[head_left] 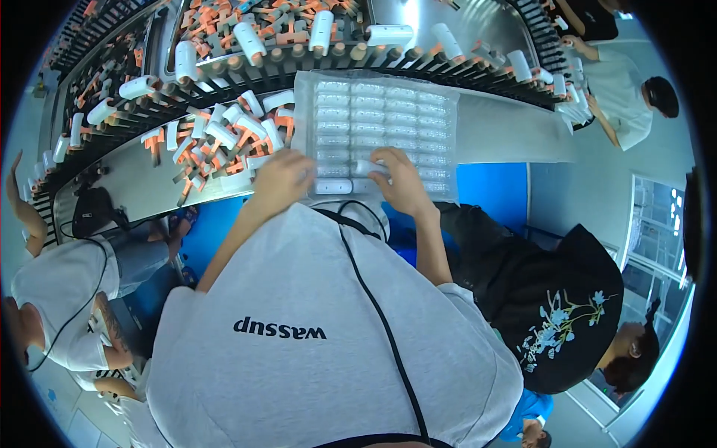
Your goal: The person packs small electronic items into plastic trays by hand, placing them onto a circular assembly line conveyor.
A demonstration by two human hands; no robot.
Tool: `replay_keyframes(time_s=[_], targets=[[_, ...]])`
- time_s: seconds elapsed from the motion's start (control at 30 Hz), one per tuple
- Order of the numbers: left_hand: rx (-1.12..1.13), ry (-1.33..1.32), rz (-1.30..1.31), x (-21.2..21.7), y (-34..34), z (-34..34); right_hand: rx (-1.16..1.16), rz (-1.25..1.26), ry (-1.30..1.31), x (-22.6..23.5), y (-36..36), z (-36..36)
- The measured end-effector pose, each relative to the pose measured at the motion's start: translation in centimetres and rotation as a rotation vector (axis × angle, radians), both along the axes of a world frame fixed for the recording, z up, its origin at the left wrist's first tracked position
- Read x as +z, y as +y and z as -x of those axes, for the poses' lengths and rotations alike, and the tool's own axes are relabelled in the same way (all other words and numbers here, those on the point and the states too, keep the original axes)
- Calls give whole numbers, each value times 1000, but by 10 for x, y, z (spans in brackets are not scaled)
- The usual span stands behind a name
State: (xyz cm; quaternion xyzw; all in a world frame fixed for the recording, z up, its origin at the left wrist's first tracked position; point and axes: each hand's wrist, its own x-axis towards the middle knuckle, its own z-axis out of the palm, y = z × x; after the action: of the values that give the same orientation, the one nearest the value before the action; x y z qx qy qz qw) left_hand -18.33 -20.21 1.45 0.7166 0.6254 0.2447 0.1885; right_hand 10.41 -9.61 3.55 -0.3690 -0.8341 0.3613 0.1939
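A clear plastic blister tray (451,119) with rows of slots lies on the bench in front of me. My right hand (401,179) is over its near rows, thumb and fingers closed on a white rounded shell (364,168). Just left of that, another white shell (333,187) with small dark marks lies in the nearest row. My left hand (284,178) is at the tray's left edge, its fingers curled and blurred; whether it holds anything is unclear. Beyond it is a pile of white shells on orange and grey holders (222,134).
A curved conveyor of dark pegs (280,75) runs past the bench's far side, some pegs carrying white shells. Behind it, a metal tray (381,11) borders heaped orange and grey holders (287,26). People sit close on my left (67,276) and right (538,299).
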Motion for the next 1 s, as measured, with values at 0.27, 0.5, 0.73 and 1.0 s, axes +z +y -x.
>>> replay_keyframes(time_s=[0.27,0.5,0.73,1.0], targets=[[-538,221,37,-5,27,-45,-526,363,654,39,69,-10],[-526,342,78,-8,23,-54,-885,176,893,32,149,26],[-372,-128,-162,9,24,-37,-786,-256,163,39,194,79],[-24,-350,56,-1,20,-22,-605,-479,-329,48,160,152]])
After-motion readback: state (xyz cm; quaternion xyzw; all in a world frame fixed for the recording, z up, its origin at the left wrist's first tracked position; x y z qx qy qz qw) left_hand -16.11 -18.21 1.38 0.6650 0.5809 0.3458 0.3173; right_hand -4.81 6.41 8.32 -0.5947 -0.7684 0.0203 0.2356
